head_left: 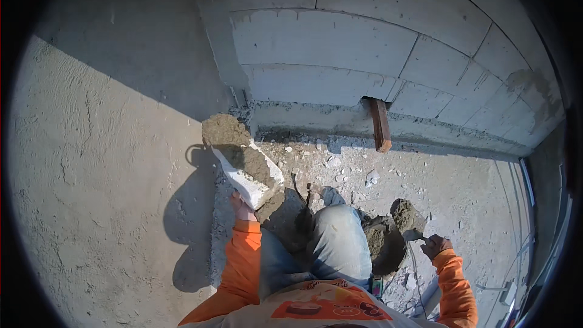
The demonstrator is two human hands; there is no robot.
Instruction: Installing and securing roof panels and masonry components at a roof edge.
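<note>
My left hand (pixel 242 205) grips the near end of a white block (pixel 249 185), held tilted, with wet grey mortar (pixel 225 130) heaped along its top and over its far end. At the lower right, my right hand (pixel 436 245) is closed on the handle of a trowel (pixel 413 235). A lump of mortar (pixel 402 214) is at the trowel's blade, beside a dark bucket (pixel 385 261) of mortar next to my bent right knee (pixel 337 237).
A pale block wall (pixel 340 36) stands ahead, with a wooden post (pixel 379 127) jutting from a notch near its base. A rough plastered surface (pixel 103 176) fills the left. White rubble (pixel 371 177) lies over the floor, and a thin cable (pixel 416 279) runs beside the bucket.
</note>
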